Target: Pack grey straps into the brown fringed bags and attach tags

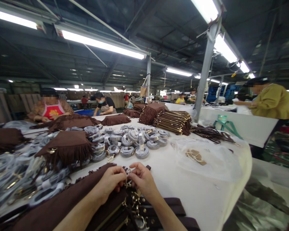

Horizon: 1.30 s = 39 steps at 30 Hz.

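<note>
Long white lights (103, 43) shine under a dark roof in a big, busy workroom, seen from the head camera. Grey posts (207, 69) hold some of the lights up. Across the white tabletop (188, 192), a person in a red apron (53, 111) sits on the left, and a person with a mask (104, 105) bends down near the middle. Off to the right, a person in a yellow-green top (272, 99) leans over some work. Close by, the left hand (114, 179) and the right hand (143, 179) meet, fingertips pinched on a thin pale thing (127, 177), too small to tell what it is. It sits between the two hands, just above some shiny metal clips (136, 205). Under the left arm lies a big brown cloth piece (74, 195), and under the right arm lie dark brown straps (170, 207). Lots of wrapped grey strap rolls (142, 150) fill the left and middle, and a brown bag with fringe (67, 141) lies on top of some. Farther back is a stack of brown bags with gold edges (172, 122). On the right, tan tags with string (195, 156) lie with a clear plastic sheet (216, 166).
</note>
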{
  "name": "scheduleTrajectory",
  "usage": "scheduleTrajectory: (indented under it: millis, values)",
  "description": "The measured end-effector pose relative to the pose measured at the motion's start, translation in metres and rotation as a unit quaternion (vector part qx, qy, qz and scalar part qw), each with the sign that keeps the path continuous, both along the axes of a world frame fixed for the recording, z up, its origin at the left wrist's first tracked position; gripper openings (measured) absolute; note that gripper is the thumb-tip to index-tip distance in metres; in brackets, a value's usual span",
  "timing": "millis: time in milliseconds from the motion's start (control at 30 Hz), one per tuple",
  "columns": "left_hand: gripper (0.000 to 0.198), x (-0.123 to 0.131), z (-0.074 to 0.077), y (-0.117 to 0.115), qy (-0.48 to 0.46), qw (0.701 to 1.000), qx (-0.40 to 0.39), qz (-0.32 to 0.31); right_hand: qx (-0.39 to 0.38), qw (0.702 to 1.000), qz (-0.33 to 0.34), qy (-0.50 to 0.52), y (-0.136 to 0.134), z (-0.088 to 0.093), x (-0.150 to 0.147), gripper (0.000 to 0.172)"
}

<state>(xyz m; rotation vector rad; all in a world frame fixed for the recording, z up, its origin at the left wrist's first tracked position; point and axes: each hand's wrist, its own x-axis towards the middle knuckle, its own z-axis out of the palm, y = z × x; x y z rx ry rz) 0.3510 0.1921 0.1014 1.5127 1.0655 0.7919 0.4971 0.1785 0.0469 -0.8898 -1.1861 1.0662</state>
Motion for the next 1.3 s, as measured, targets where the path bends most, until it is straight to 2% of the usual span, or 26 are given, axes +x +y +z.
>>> scheduleTrajectory:
  millis: [167, 367, 533, 633, 700, 833, 933, 1000, 1100, 1167, 1233, 1300]
  values:
    - [0.015, -0.003, 0.003, 0.000, -0.044, 0.998, -0.042, -0.004, 0.027, 0.999, 0.018, -0.005, -0.001, 0.000, -0.001, 0.024]
    - [0.016, 0.001, -0.006, 0.000, -0.020, 1.000, -0.005, 0.008, 0.001, 1.000, -0.006, 0.025, -0.004, 0.007, -0.003, 0.041]
    - [0.014, 0.001, -0.007, 0.001, -0.017, 1.000, 0.002, 0.017, -0.006, 1.000, -0.007, 0.017, -0.004, 0.009, 0.001, 0.041]
    - [0.012, -0.002, -0.004, 0.002, -0.063, 0.997, -0.038, 0.021, -0.009, 1.000, 0.017, 0.014, -0.001, 0.005, 0.002, 0.041]
    - [0.011, -0.004, -0.001, 0.003, -0.108, 0.990, -0.086, 0.000, -0.005, 0.999, 0.032, 0.000, -0.001, 0.003, 0.002, 0.036]
    - [0.016, -0.009, 0.005, 0.005, -0.151, 0.973, -0.165, -0.057, 0.035, 0.996, 0.033, -0.071, -0.005, 0.003, 0.001, 0.024]
    - [0.021, -0.011, 0.007, 0.006, -0.212, 0.944, -0.232, -0.095, 0.080, 0.985, 0.024, -0.152, -0.009, 0.006, 0.003, 0.016]
    - [0.020, -0.012, 0.007, 0.007, -0.237, 0.935, -0.249, -0.092, 0.097, 0.976, 0.013, -0.193, -0.010, 0.009, 0.008, 0.012]
    - [0.016, -0.013, 0.007, 0.008, -0.242, 0.941, -0.230, -0.057, 0.116, 0.961, -0.034, -0.247, -0.011, 0.011, 0.020, 0.014]
    - [0.013, -0.015, 0.008, 0.009, -0.247, 0.942, -0.223, -0.042, 0.103, 0.952, -0.066, -0.279, -0.012, 0.012, 0.031, 0.014]
    - [0.011, -0.016, 0.009, 0.010, -0.257, 0.939, -0.225, -0.038, 0.067, 0.949, -0.063, -0.302, -0.014, 0.012, 0.039, 0.020]
    - [0.010, -0.016, 0.010, 0.010, -0.268, 0.934, -0.231, -0.044, 0.045, 0.947, -0.033, -0.315, -0.016, 0.011, 0.042, 0.025]
